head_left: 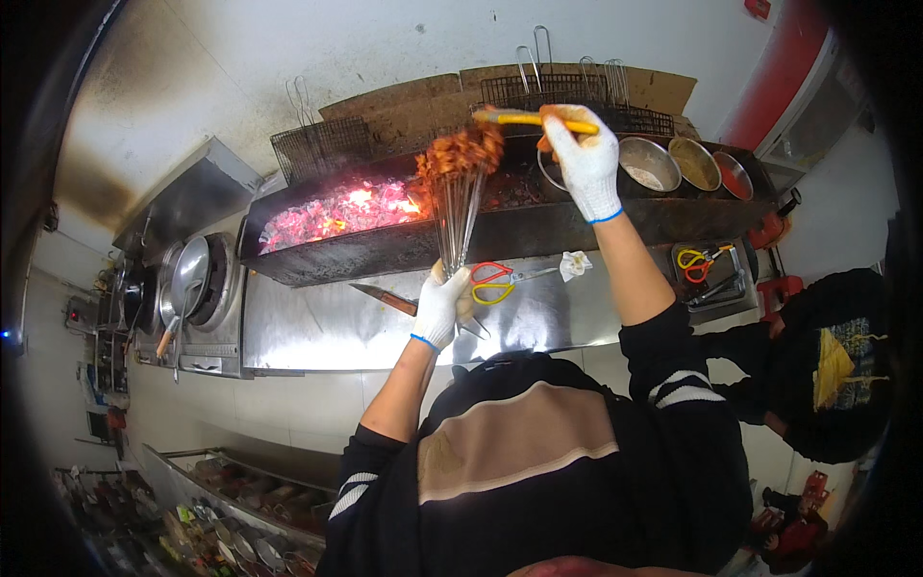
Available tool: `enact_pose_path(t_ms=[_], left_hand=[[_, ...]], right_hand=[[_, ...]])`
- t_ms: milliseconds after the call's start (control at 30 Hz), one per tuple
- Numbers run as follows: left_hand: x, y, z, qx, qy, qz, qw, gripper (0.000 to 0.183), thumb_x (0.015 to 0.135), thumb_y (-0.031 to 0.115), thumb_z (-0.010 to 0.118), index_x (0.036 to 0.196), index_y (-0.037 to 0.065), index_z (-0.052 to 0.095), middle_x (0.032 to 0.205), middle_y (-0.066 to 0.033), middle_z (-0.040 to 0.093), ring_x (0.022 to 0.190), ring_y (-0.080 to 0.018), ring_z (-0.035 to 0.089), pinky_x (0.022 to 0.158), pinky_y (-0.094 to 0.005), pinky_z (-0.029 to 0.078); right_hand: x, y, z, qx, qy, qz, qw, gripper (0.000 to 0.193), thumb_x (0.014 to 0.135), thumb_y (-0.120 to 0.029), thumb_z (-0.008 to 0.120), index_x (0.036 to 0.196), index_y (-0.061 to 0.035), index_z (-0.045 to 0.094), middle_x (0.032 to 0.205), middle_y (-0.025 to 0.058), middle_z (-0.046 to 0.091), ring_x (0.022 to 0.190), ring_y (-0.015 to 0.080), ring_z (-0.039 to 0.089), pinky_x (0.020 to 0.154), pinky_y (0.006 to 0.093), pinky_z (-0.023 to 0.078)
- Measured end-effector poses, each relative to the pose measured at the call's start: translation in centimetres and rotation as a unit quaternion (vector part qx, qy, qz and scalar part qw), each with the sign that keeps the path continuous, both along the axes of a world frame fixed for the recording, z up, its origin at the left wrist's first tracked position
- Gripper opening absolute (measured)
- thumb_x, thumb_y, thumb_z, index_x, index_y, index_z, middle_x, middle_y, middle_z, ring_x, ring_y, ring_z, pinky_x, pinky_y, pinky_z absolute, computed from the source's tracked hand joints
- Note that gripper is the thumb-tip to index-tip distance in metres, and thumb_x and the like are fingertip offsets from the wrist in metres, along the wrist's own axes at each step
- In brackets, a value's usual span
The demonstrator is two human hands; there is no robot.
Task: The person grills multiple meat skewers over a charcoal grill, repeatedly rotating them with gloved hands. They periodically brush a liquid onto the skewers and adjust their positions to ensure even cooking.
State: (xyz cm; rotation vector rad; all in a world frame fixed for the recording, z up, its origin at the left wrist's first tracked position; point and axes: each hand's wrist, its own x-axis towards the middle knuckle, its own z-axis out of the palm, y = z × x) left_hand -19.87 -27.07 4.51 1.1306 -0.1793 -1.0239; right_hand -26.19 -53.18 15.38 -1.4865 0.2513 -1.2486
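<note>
My white-gloved left hand [440, 310] is closed round the lower ends of a bundle of metal skewers [456, 221]. Reddish-brown pieces of meat [458, 157] cover their upper ends, fanned out above the long charcoal grill [351, 252]. In my right hand [585, 165], also gloved, is a yellow-handled brush [529, 118], its head at the top of the meat. Glowing coals [336, 213] fill the grill's left part. Scissors [496, 281] with red and yellow handles lie on the steel counter right of my left hand, and a wooden-handled knife [386, 298] lies left of it.
Metal bowls [650, 164] of seasoning stand on the grill's right part. Wire grill baskets [322, 146] lean at the back. A crumpled tissue [575, 265] and a tray [716, 288] with more scissors are on the counter. Another person [827, 365] is at the right; a wok [190, 272] stands left.
</note>
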Motion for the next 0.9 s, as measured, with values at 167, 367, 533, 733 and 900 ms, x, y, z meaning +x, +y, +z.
enact_pose_path(t_ms=[167,367,533,733,900], left_hand=[[0.2,0.4,1.0,-0.072,0.133,-0.060,0.987,0.029,0.099,0.020,0.061,0.124,0.011,0.052,0.067,0.0027,0.042,0.050,-0.0079,0.038,0.046,-0.0253,0.034],[2.0,1.3,0.9,-0.022,0.115,-0.083,0.990,0.027,0.098,0.019,0.062,0.119,0.006,0.052,0.072,-0.0006,0.049,0.055,-0.0098,0.045,0.051,-0.0263,0.041],[1.8,1.2,0.4,0.003,0.108,-0.058,0.992,0.011,0.099,0.019,0.059,0.101,0.012,0.051,0.066,0.0026,0.045,0.047,-0.0063,0.039,0.042,-0.0228,0.032],[1.8,1.0,-0.4,0.128,-0.043,-0.071,0.988,0.020,0.094,0.022,0.066,0.094,0.010,0.050,0.062,0.0018,0.046,0.043,-0.0071,0.040,0.038,-0.0249,0.033],[1.5,0.9,-1.6,0.316,-0.422,-0.018,0.850,0.054,0.086,0.021,0.070,0.129,-0.003,0.048,0.085,-0.0210,0.069,0.073,-0.0372,0.069,0.068,-0.0453,0.055]], right_hand=[[3.2,2.0,-2.2,-0.184,0.294,0.041,0.937,0.020,0.092,-0.014,0.070,0.107,-0.0004,0.069,0.088,0.0045,0.071,0.079,0.0118,0.068,0.071,0.0267,0.053],[2.9,0.4,-6.0,-0.024,0.108,0.072,0.991,0.016,0.091,-0.011,0.069,0.104,-0.0011,0.070,0.089,0.0031,0.072,0.080,0.0096,0.067,0.070,0.0257,0.053],[3.2,0.6,-4.9,0.031,0.138,0.089,0.986,0.018,0.091,-0.008,0.068,0.107,-0.0008,0.069,0.094,0.0053,0.072,0.082,0.0102,0.068,0.074,0.0265,0.054],[7.2,3.4,-1.9,-0.024,0.284,0.183,0.941,0.018,0.090,-0.010,0.066,0.105,-0.0008,0.069,0.088,0.0056,0.071,0.078,0.0122,0.067,0.070,0.0262,0.054],[2.7,0.5,-4.5,0.153,0.041,0.034,0.987,0.017,0.093,-0.011,0.062,0.105,-0.0042,0.071,0.076,0.0027,0.067,0.057,0.0066,0.054,0.050,0.0195,0.041]])
